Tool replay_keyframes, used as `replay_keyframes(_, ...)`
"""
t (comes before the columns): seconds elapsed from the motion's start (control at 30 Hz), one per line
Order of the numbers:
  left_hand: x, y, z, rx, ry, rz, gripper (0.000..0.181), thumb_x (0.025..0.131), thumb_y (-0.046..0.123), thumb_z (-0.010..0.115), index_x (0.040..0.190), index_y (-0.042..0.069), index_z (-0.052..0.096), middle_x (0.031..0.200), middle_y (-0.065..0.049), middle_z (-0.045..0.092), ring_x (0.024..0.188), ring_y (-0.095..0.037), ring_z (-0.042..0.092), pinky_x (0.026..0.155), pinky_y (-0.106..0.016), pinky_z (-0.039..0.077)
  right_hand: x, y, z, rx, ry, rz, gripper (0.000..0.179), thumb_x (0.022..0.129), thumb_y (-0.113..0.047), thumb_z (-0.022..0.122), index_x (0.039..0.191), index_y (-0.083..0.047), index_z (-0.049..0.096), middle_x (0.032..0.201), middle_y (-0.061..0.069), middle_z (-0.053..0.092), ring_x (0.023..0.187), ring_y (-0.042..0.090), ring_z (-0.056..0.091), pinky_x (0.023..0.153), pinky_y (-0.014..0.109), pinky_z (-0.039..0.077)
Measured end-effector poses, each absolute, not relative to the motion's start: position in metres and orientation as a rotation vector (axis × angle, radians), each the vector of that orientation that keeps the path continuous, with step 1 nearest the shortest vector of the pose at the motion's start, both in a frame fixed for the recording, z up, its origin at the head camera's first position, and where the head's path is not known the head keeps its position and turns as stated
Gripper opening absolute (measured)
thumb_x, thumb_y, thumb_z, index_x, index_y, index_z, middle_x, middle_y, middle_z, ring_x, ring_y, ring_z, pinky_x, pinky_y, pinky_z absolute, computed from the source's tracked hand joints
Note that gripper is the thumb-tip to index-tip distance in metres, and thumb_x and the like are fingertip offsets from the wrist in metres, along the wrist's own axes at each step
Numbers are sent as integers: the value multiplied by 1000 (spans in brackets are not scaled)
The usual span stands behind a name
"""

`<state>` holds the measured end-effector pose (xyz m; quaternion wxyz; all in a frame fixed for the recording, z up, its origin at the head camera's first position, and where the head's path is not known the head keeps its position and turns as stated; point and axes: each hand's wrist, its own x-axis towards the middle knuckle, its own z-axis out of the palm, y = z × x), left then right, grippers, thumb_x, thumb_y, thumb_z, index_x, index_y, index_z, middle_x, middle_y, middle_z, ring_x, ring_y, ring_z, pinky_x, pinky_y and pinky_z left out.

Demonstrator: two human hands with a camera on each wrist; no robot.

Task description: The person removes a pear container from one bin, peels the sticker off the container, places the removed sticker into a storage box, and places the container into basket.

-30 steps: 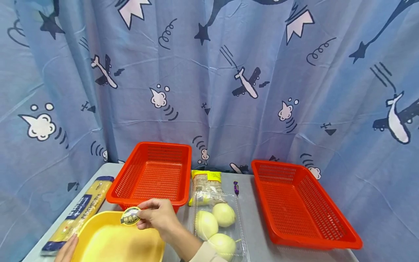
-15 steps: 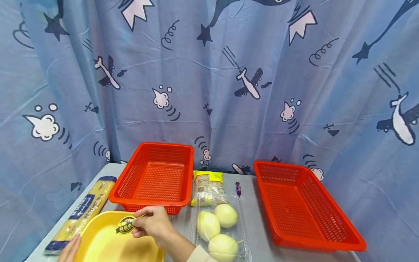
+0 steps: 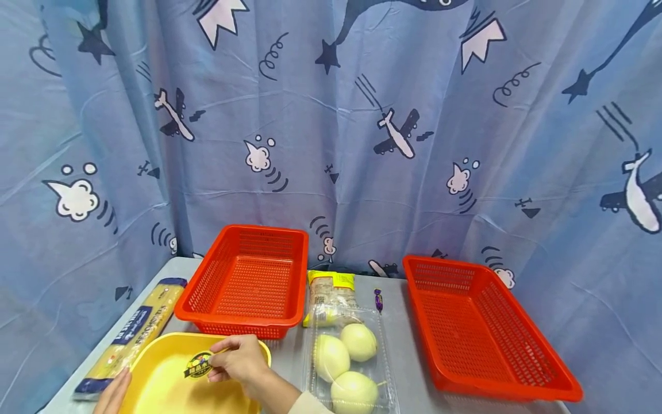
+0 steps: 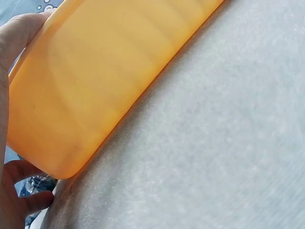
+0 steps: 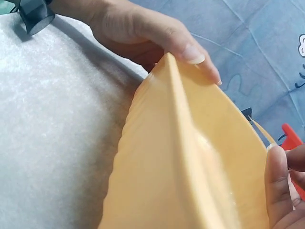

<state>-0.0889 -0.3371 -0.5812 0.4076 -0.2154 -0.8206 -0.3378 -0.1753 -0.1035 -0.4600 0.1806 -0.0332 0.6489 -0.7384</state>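
Observation:
A yellow basin (image 3: 170, 374) stands at the front left, tilted in the wrist views. My left hand (image 3: 112, 393) grips its left side, thumb at the rim and other fingers near the lower corner in the left wrist view (image 4: 24, 193). My right hand (image 3: 238, 363) pinches the edge of a round label (image 3: 196, 365) with black and gold print. In the head view the label overlaps the basin's inner far wall. Seen edge-on in the right wrist view, the label (image 5: 261, 129) stands up from the rim between my right thumb and fingers (image 5: 279, 181).
Behind the basin stands a red basket (image 3: 258, 282); another red basket (image 3: 470, 333) is at the right. A clear box (image 3: 385, 368) with three pale green pears (image 3: 357, 342), a yellow-topped bag (image 3: 331, 290) and a purple candy (image 3: 378, 299) lie between. Spaghetti (image 3: 134, 339) lies along the left edge.
My right hand has brought the label down and a little left, from above the basin's far rim to over its inner wall. My left hand keeps its place on the basin.

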Motion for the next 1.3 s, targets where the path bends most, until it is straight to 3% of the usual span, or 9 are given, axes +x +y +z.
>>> replay_keyframes(0.2, -85, -334, -573, -535, -2109, -878, 92, 72, -11, 62, 153, 12, 26, 155, 2, 23, 137, -5, 23, 105, -11, 18, -176, -108, -468, -51, 1849, -2068, 16, 77, 16, 66, 82, 0, 67, 66, 16, 65, 45, 13, 57, 50, 27, 54)
replay_keyframes(0.57, -81, -327, -563, -458, -2144, -888, 102, 61, -9, 69, 153, 7, 27, 155, 7, 22, 137, -3, 22, 105, -11, 17, -177, -115, -471, 1, 1879, -2045, 17, 76, 18, 66, 80, 1, 65, 67, 17, 64, 47, 14, 59, 50, 26, 54)
replay_keyframes(0.67, -81, -325, -562, -453, -2131, -887, 100, 61, -8, 69, 152, 4, 28, 154, 7, 23, 136, -3, 23, 105, -11, 17, -176, -117, -471, 11, 1890, -2028, 17, 76, 18, 66, 79, 1, 65, 67, 18, 63, 47, 14, 59, 50, 26, 54)
replay_keyframes(0.83, -81, -326, -563, -466, -2139, -879, 101, 63, -8, 67, 154, 12, 26, 154, 8, 22, 136, -2, 22, 104, -10, 16, -174, -120, -472, 2, 1942, -1976, 19, 76, 20, 65, 77, 1, 64, 64, 17, 61, 45, 15, 59, 49, 26, 54)
replay_keyframes(1.07, -81, -326, -564, -449, -2137, -901, 100, 60, -9, 70, 151, 2, 29, 154, 9, 23, 136, -2, 23, 105, -10, 17, -173, -121, -474, -25, 2031, -1910, 20, 74, 20, 66, 75, 1, 63, 62, 15, 61, 45, 19, 60, 48, 29, 54)
replay_keyframes(1.3, -80, -326, -564, -450, -2143, -887, 100, 61, -8, 71, 151, 1, 28, 154, 7, 23, 137, -3, 22, 105, -10, 16, -172, -123, -475, -35, 2132, -1826, 21, 72, 19, 68, 72, -2, 63, 58, 12, 60, 46, 21, 62, 46, 29, 54)
